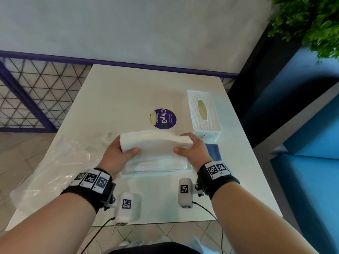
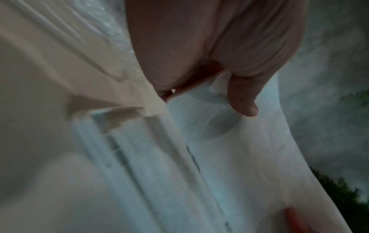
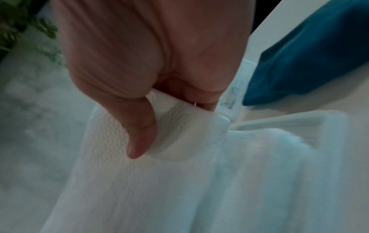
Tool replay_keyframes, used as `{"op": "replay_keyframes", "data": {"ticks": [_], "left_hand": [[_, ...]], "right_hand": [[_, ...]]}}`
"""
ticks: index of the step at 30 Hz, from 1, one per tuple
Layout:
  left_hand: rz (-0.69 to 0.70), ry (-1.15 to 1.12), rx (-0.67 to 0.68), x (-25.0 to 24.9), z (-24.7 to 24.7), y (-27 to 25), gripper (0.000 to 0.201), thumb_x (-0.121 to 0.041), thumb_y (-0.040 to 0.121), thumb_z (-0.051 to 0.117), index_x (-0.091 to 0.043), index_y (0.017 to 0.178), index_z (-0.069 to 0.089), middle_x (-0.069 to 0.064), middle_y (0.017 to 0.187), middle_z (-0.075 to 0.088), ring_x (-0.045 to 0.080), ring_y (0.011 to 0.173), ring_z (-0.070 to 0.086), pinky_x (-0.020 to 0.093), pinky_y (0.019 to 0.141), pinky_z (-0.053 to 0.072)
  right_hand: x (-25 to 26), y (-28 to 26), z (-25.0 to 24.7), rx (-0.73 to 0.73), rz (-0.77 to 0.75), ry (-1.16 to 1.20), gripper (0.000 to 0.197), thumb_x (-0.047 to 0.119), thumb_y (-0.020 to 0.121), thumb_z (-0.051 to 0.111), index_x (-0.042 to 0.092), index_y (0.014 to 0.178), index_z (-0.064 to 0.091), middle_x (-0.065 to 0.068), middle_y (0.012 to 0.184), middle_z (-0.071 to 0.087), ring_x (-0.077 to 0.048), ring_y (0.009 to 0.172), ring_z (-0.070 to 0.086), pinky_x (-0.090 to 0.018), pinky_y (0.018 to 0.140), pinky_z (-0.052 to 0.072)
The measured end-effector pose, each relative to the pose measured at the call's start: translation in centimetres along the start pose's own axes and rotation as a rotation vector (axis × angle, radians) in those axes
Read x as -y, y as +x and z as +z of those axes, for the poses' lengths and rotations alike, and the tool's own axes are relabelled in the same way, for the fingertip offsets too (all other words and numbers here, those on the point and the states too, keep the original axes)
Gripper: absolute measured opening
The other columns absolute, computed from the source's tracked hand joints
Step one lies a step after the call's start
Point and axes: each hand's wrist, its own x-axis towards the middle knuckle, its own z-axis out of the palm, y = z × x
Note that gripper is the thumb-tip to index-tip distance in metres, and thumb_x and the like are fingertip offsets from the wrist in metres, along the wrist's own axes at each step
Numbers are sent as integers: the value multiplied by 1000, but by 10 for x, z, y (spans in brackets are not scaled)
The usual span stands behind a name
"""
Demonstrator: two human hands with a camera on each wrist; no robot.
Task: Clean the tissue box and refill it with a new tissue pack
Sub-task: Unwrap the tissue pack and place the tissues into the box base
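Observation:
A white stack of tissues is held above the table, bowed upward in the middle. My left hand grips its left end with the thumb on top, and my right hand grips its right end the same way. Under the stack lies a flat white tray-like base with more tissue on it. The white ribbed tissue box cover stands at the right with its oval slot up. In the wrist views each thumb presses into the textured tissues.
A crumpled clear plastic wrapper lies on the left of the white table. A round purple sticker is at the middle. A blue cloth lies behind my right hand. A blue seat is on the right.

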Motion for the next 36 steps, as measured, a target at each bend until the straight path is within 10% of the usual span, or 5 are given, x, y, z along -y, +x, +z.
{"op": "replay_keyframes", "data": {"ticks": [6, 12, 23, 32, 36], "left_hand": [[-11, 61, -37, 17, 7, -2, 51, 9, 77, 70, -27, 106, 49, 8, 105, 63, 26, 100, 60, 42, 93, 49], [18, 410, -59, 12, 13, -1, 38, -7, 85, 66, -16, 118, 49, 2, 105, 59, 24, 100, 55, 31, 84, 40], [-87, 560, -84, -11, 7, 16, 49, -32, 83, 70, -12, 123, 49, 1, 104, 62, 21, 91, 60, 24, 65, 42], [-189, 741, 1, 4, 0, 24, 61, -36, 78, 75, -12, 128, 50, 5, 116, 61, 24, 104, 59, 31, 84, 44], [-65, 768, -78, 1, -2, 23, 69, -35, 76, 76, -21, 135, 43, 8, 130, 47, 23, 100, 60, 35, 93, 47]], "right_hand": [[-22, 7, 4, 31, 22, -52, 62, -2, 66, 72, 35, 112, 54, -9, 92, 60, -24, 76, 56, -39, 70, 55], [-4, 26, -11, 185, 40, -393, 65, 12, 77, 75, 19, 134, 46, -4, 106, 61, -19, 96, 58, -27, 83, 46], [37, 49, -24, 338, 204, -516, 69, 19, 76, 76, 24, 134, 38, -7, 111, 63, -29, 96, 68, -47, 80, 59], [11, 49, -13, 300, 330, -562, 83, 23, 76, 78, 29, 142, 28, -8, 95, 67, -28, 84, 71, -44, 85, 58], [14, 52, -8, 210, 209, -791, 93, 30, 71, 80, 25, 145, 24, -10, 121, 57, -30, 103, 62, -44, 90, 54]]}}
